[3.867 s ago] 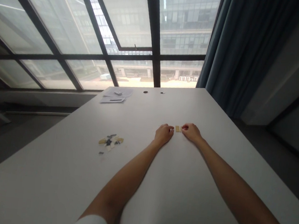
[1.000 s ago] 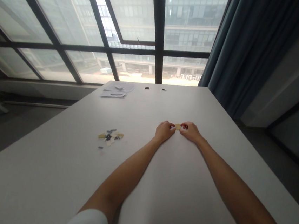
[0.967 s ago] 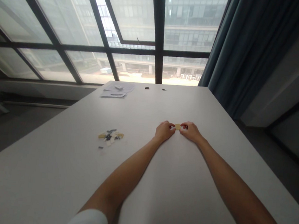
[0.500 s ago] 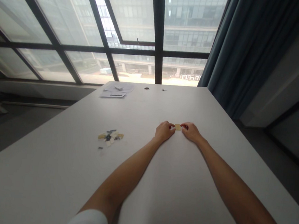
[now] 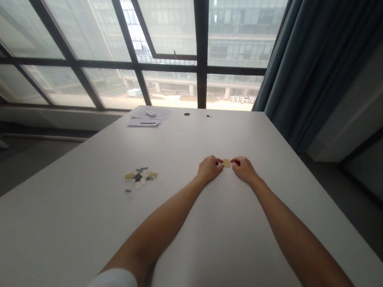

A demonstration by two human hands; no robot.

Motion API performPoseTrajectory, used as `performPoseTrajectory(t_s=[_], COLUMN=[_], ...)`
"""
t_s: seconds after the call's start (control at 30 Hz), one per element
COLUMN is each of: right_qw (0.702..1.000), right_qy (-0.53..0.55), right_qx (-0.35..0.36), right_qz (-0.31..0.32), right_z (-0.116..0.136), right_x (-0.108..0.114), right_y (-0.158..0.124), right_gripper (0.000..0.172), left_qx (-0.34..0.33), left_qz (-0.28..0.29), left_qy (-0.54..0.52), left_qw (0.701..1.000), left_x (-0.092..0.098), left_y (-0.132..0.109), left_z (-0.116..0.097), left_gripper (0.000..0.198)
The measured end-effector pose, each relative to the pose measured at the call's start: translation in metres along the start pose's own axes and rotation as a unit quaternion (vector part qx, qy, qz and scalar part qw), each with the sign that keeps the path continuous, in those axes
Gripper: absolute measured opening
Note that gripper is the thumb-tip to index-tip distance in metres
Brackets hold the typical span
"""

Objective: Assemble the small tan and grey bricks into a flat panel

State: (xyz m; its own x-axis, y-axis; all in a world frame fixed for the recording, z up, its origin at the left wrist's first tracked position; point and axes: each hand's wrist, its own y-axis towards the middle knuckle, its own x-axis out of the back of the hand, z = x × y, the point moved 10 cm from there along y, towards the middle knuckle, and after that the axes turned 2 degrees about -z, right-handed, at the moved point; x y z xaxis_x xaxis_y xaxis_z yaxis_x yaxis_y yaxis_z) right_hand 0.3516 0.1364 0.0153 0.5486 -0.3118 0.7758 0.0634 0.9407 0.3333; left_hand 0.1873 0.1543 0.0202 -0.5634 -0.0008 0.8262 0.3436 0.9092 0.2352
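Observation:
A small tan square piece (image 5: pixel 226 163) lies on the white table (image 5: pixel 184 147) between my two hands. My left hand (image 5: pixel 211 167) has its thumb and fingertips at the left edge of the piece, closed on it. At the right side, my right hand (image 5: pixel 243 169) is curled close to the piece, its thumb and forefinger a little apart; whether they touch it is too small to tell. A pile of small tan, white and dark pieces (image 5: pixel 141 176) lies to the left of my left forearm.
One small grey piece (image 5: pixel 127 191) sits apart below the pile. Papers (image 5: pixel 144 122) with a dark thin item lie at the far left corner. Two small dark round spots mark the far edge. Windows stand beyond the table, and a blue curtain (image 5: pixel 293 72) hangs at the right.
The view has shifted very slightly. Both hands stay around the tan piece, whose surface looks plainer now than before.

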Motion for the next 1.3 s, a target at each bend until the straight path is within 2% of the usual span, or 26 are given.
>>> performPoseTrajectory(t_s=[1.3], right_qw=[1.000], right_qy=[-0.007], right_qx=[0.005], right_qz=[0.006], right_z=[0.0034], right_x=[-0.0002], right_y=[-0.0004], right_gripper=[0.026], left_qx=[0.000], left_qz=[0.000], left_qy=[0.001], left_qw=[1.000], left_x=[0.0005], left_y=[0.0003], left_z=[-0.0013], left_gripper=[0.028])
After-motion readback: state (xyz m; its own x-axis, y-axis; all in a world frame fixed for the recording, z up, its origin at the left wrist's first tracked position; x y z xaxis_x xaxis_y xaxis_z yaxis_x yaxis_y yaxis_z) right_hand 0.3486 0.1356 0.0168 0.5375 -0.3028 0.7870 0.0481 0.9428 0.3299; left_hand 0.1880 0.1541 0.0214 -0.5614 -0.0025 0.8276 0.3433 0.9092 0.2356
